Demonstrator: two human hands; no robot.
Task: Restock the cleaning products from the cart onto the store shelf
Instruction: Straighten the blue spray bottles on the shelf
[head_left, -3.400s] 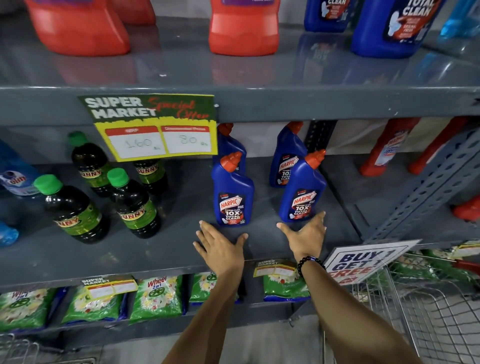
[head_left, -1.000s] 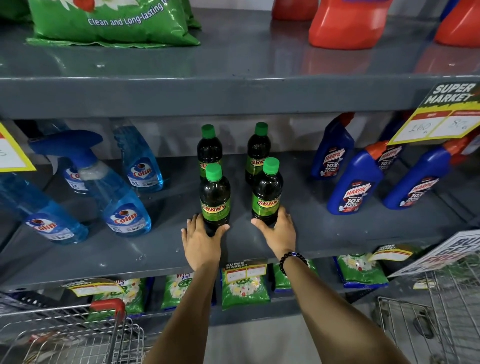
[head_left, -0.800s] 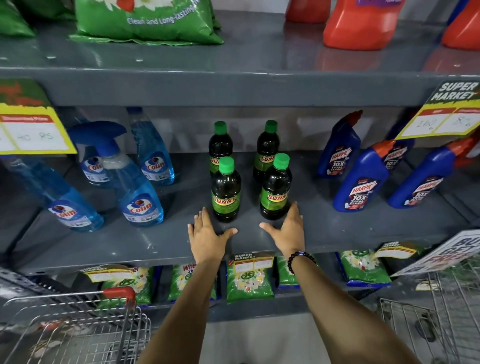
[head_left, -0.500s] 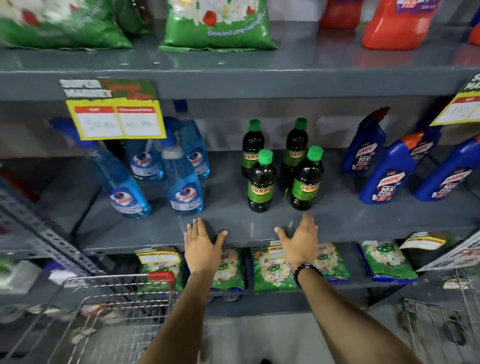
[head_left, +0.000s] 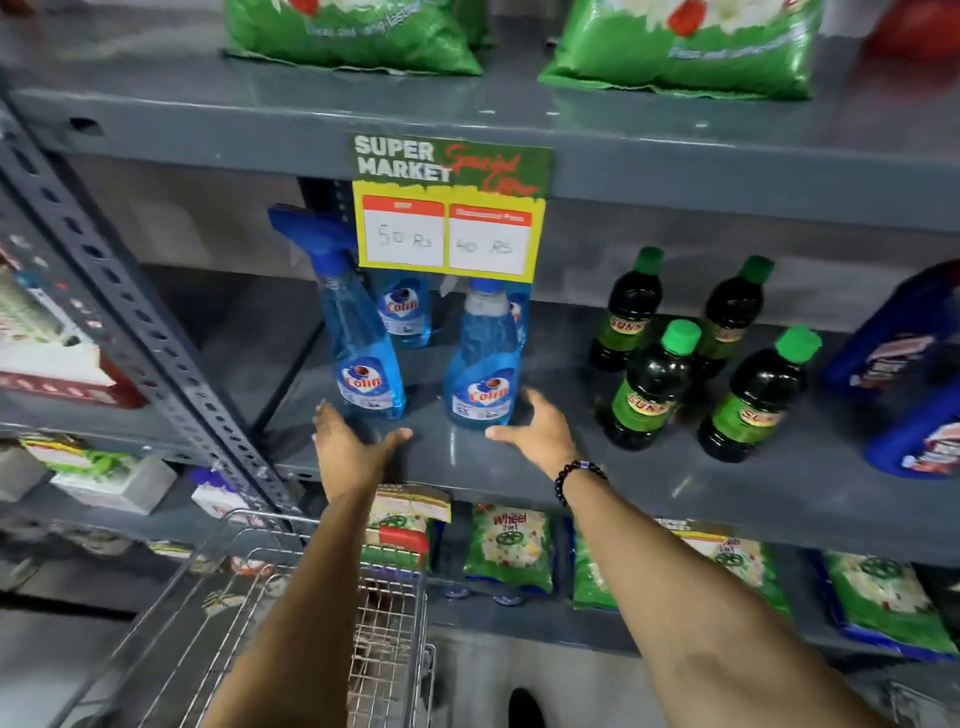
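Blue Colin spray bottles stand on the grey middle shelf (head_left: 519, 467): one at front left (head_left: 366, 364), one at front right (head_left: 485, 374), others behind under a price sign. My left hand (head_left: 350, 449) lies open and flat on the shelf just in front of the left bottle. My right hand (head_left: 540, 434), bracelet on the wrist, is open beside the base of the right bottle, fingers close to it. Neither hand holds anything. A wire cart (head_left: 260, 613) stands below my left arm; its contents are hard to make out.
Several dark Sunny bottles with green caps (head_left: 654, 384) stand to the right, blue Harpic bottles (head_left: 914, 364) at far right. Green detergent bags fill the top shelf (head_left: 358, 31) and the bottom shelf (head_left: 509, 545). A perforated grey upright (head_left: 130, 322) slants at left.
My view and both hands have shifted left along the shelf, from in front of the Sunny bottles to the Colin spray bottles. The cart has come more into view.
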